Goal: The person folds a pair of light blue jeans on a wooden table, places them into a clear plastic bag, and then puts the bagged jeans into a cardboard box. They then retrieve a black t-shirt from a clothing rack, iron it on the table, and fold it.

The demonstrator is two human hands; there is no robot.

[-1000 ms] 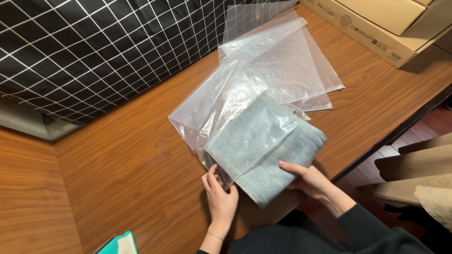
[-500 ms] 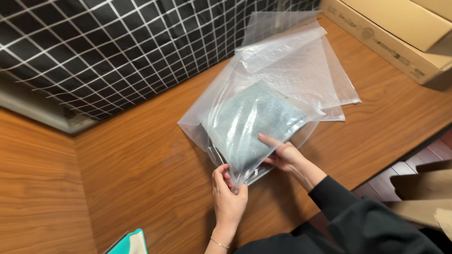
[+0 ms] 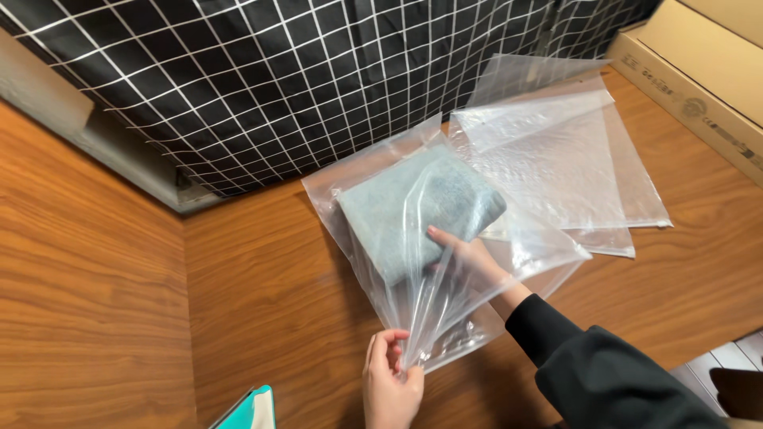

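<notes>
- The left hand's [image 3: 391,389] fingers [image 3: 380,349] are pinching the near edge of a clear plastic bag [image 3: 413,318], lifting that edge open.
- The right hand [image 3: 469,262] is reaching inside the bag, its fingers [image 3: 439,235] lying extended and close together against a folded grey-green towel [image 3: 417,214].
- The towel is sitting deep inside the bag, toward its far end.
- The bag is resting on a wooden tabletop [image 3: 270,302], near its middle.
- A stack of empty clear bags [image 3: 572,159] is lying just beyond it to the right, touching it.
- A black cloth with a white grid [image 3: 302,71] is hanging behind.
- A cardboard box [image 3: 699,87] is sitting at the far right.
- A teal object [image 3: 256,407] is peeking in at the bottom edge.
</notes>
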